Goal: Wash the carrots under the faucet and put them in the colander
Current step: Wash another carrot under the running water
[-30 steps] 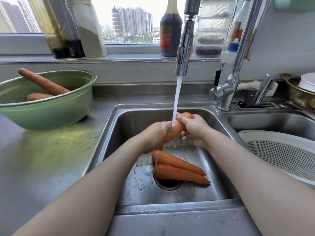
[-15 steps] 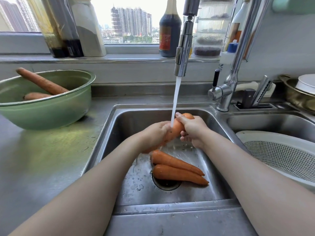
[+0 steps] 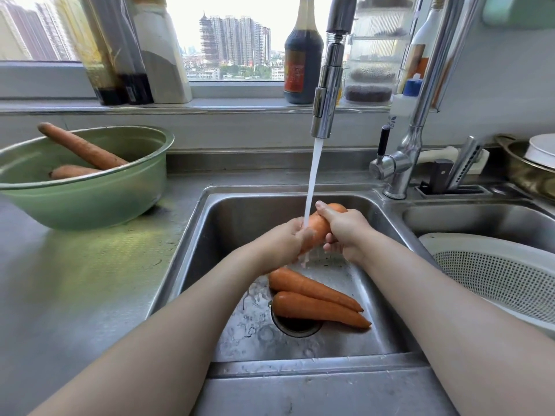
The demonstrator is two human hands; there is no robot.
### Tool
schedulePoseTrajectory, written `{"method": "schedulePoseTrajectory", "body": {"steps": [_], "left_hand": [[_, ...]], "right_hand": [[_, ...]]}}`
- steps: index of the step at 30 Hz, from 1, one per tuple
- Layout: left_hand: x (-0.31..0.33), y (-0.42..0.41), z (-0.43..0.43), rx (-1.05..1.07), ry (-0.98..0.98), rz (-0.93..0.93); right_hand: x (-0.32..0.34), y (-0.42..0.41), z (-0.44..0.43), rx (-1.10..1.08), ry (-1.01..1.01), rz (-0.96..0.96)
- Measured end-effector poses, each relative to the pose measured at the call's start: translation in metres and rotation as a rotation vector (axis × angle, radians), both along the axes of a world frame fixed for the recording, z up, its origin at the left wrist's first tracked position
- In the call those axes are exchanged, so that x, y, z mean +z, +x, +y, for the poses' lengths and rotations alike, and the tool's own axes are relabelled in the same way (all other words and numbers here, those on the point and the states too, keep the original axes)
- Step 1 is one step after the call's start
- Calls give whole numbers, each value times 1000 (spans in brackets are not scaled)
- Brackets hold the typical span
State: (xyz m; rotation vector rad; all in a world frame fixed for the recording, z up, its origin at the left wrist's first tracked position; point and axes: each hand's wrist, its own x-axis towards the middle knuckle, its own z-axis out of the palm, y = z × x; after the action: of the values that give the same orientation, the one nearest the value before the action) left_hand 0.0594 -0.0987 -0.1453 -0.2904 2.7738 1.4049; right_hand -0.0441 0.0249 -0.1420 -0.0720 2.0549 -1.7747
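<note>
Hardly anything has moved since a second ago: left hand (image 3: pixel 280 240) and right hand (image 3: pixel 348 232) both keep gripping one carrot (image 3: pixel 317 225) under the stream from the faucet (image 3: pixel 326 94), above the sink (image 3: pixel 240 223). Two more carrots (image 3: pixel 315 309) lie by the drain (image 3: pixel 295 328); the colander (image 3: pixel 495 274) sits to the right

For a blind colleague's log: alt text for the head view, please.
Left hand and right hand hold a carrot under the running faucet, over the sink. Two carrots lie by the drain, two more sit in a green bowl at left, and a white colander waits at right.
</note>
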Motion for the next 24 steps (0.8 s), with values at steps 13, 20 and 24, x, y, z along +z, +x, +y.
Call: {"method": "schedulePoseTrajectory", "body": {"steps": [13, 20, 24], "left_hand": [[0, 2, -20, -78, 78, -178], [6, 7, -38, -72, 180, -303], [12, 10, -42, -38, 486, -305]], "right_hand": [[1, 4, -1, 17, 56, -34], [2, 3, 1, -27, 44, -101], [-6, -4, 9, 46, 178, -86]]}}
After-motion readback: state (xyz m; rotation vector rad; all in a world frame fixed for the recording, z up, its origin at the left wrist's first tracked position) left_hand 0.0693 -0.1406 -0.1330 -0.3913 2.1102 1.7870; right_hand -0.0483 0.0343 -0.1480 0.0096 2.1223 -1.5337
